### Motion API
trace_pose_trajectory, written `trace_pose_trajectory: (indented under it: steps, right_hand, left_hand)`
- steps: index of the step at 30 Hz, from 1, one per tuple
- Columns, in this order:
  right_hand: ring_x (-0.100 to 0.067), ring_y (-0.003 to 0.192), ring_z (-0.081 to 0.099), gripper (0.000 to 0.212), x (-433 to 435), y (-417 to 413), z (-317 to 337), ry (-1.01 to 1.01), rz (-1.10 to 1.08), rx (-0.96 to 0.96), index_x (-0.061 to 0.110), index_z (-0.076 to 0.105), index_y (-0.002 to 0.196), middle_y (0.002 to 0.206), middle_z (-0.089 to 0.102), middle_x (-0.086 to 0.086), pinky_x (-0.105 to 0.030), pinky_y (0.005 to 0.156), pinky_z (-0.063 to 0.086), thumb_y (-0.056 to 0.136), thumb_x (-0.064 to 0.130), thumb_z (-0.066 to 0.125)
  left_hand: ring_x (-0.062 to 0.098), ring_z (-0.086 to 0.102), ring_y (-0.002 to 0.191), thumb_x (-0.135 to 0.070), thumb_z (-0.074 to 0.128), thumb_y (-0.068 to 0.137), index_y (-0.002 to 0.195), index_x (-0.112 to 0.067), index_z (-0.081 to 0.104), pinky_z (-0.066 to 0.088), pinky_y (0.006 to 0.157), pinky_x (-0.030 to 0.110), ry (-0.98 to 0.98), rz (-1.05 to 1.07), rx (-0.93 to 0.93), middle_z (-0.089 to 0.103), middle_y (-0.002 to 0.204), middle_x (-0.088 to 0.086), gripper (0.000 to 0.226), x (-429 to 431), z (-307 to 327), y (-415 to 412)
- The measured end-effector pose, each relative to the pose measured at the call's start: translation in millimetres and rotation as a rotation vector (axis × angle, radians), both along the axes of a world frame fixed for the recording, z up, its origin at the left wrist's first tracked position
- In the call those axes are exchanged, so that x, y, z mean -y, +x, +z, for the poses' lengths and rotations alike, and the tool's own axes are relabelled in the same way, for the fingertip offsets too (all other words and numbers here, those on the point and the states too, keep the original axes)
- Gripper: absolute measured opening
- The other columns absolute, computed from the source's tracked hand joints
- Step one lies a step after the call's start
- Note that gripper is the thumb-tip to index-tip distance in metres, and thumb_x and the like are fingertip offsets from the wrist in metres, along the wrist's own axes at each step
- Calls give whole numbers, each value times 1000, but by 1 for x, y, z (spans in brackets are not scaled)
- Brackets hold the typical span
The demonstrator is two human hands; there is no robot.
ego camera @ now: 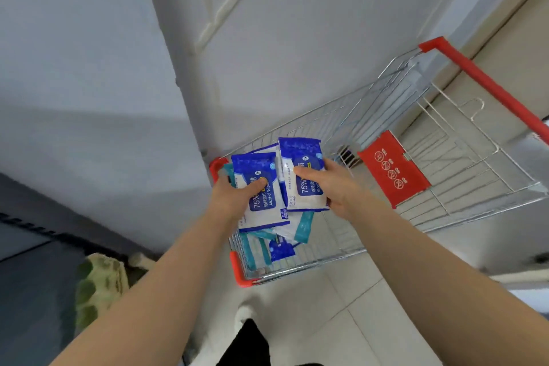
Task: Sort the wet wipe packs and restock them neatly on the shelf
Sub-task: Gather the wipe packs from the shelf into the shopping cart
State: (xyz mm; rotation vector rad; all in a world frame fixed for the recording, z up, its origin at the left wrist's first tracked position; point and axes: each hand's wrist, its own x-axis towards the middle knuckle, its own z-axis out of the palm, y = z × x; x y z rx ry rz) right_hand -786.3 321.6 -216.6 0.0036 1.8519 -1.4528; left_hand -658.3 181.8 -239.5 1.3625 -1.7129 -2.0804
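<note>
My left hand [234, 197] grips a blue and white alcohol wipe pack [261, 205], thumb across its label. My right hand [332, 184] holds a second blue and white alcohol wipe pack [303, 169] beside the first. Both packs hover over the wire shopping cart [335, 258]. Inside the cart, below my hands, lie teal and white wipe packs [255, 249] and a small blue pack [280, 248], partly hidden by the held ones. No shelf is in view.
The cart has a red handle [487, 86], red corner bumpers [237, 270] and a red child-seat flap [395, 169]. A grey wall [267, 53] rises right behind the cart. A green patterned bag [98, 285] sits on the floor at left. Pale floor tiles [356, 321] lie below.
</note>
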Motion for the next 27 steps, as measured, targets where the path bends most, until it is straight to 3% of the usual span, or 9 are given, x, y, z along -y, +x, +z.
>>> trace_pose_trajectory:
  steps: [6,10,13,16,21,23,25,27]
  right_hand:
    - [-23,80,72,30,7,-43,-101,122,129,141,16,62,104,93,75,-7,-36,64,59,78,19,77]
    - [-28,85,72,38,12,-65,-179,244,272,242,14,63,109,96,75,-9,-48,77,58,75,20,80]
    - [-27,83,72,33,16,-76,-228,297,347,275,13,63,106,96,74,-10,-45,75,59,77,17,78]
    - [-25,82,72,26,18,-82,-272,339,407,283,15,64,102,97,73,-10,-41,73,59,79,17,76]
    - [-40,99,66,30,14,-80,-345,424,499,245,18,65,102,103,71,-19,-60,86,52,75,27,76]
    - [-48,105,59,34,11,-78,-371,428,539,259,21,65,96,108,65,-27,-68,84,47,67,36,74]
    - [-48,102,61,47,8,-77,-391,456,586,260,20,64,97,109,64,-27,-64,85,49,57,44,74]
    - [-35,89,70,65,1,-78,-410,494,616,255,16,63,102,106,68,-24,-50,79,57,48,51,76]
  left_hand:
    - [21,73,72,-18,81,75,104,-10,63,59,62,35,165,76,127,74,93,10,35,-1,-103,-27]
    - [27,72,82,-17,83,73,106,-11,59,59,75,45,221,165,225,73,96,11,42,-11,-175,-36]
    - [28,72,81,-14,83,72,101,-14,59,59,76,47,246,225,292,72,95,11,38,-19,-223,-40]
    - [27,71,81,-19,87,67,108,-12,55,59,75,49,245,268,356,71,98,10,53,-21,-266,-44]
    - [26,69,84,-25,90,61,115,-5,57,58,75,40,221,208,469,70,101,11,66,-24,-317,-48]
    - [22,65,80,-23,85,68,114,-5,55,52,68,29,124,141,552,67,103,11,57,-28,-329,-48]
    - [21,61,79,-22,80,75,113,-5,55,47,64,25,65,108,595,64,104,13,49,-32,-338,-46]
    - [22,62,78,-24,77,79,112,-5,57,48,63,27,56,94,617,65,100,13,44,-34,-338,-47]
